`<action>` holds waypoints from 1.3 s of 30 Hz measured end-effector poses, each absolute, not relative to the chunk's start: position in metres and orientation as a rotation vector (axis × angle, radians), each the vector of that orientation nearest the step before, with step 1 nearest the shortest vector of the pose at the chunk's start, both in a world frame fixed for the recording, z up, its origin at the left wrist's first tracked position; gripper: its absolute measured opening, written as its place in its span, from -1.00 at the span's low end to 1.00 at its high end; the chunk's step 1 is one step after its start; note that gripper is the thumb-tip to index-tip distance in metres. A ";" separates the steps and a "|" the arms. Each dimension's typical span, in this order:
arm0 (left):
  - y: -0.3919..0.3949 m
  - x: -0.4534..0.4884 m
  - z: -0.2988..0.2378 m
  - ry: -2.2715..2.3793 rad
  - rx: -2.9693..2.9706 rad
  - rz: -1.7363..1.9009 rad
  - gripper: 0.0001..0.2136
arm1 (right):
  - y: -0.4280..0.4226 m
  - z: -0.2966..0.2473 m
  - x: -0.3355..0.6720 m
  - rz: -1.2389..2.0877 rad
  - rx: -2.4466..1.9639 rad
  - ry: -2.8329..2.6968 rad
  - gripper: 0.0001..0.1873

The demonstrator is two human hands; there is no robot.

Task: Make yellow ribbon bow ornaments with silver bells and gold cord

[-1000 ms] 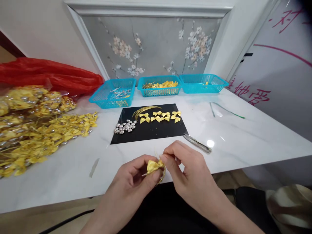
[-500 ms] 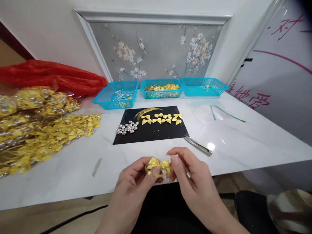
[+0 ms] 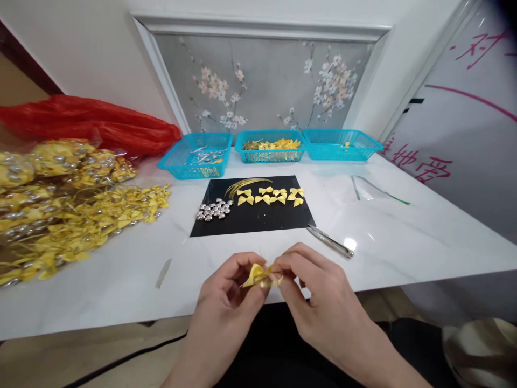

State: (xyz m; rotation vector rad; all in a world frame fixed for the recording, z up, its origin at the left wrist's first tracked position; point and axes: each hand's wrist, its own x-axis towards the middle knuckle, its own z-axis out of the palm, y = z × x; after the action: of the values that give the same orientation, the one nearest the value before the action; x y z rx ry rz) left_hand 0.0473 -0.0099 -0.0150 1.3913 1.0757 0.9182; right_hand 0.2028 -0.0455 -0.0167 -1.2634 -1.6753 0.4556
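Note:
Between my two hands, over the table's front edge, is a yellow ribbon bow (image 3: 255, 275). My left hand (image 3: 230, 302) pinches its left part between thumb and fingers. The fingertips of my right hand (image 3: 313, 291) close on its middle and right side, covering much of it. Beyond them, a black mat (image 3: 250, 223) bears several yellow bows (image 3: 278, 198), a bundle of gold cords (image 3: 242, 186) and a heap of silvery beads (image 3: 216, 209). A pair of thread snips (image 3: 331, 241) lies by the mat's right corner.
Three blue baskets (image 3: 343, 153) stand along the wall; the middle one holds yellow pieces. Bagged yellow bows with beads (image 3: 81, 215) and a red plastic bag (image 3: 89, 121) fill the left. A grey strip (image 3: 163, 273) and a green-edged clear scrap (image 3: 365, 188) lie on the table (image 3: 436, 237).
My right hand has moved left onto the bow, its fingertips now closed on it. The bow has turned, and the cord loop and bead seen on it earlier are mostly covered. The view shifted slightly.

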 end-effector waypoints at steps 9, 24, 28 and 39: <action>-0.012 0.047 -0.015 1.065 1.512 0.848 -0.87 | -0.047 -0.012 0.200 0.136 -1.363 -1.965 -0.74; -0.015 0.036 -0.003 1.047 1.379 0.765 -0.71 | -0.053 0.000 0.224 0.523 -1.320 -1.910 -0.73; -0.017 0.036 0.001 1.061 1.405 0.767 -0.72 | -0.058 0.005 0.223 0.614 -1.243 -1.813 -0.74; -0.017 0.033 -0.013 1.005 1.952 0.850 -0.68 | -0.057 0.004 0.207 0.495 -1.178 -1.844 -0.77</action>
State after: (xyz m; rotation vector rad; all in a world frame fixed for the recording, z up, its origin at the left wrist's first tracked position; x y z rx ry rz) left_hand 0.0327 -0.0165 -0.0127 1.9516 1.0047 0.8495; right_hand 0.2067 -0.0567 0.0036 -1.1785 -1.8440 0.4951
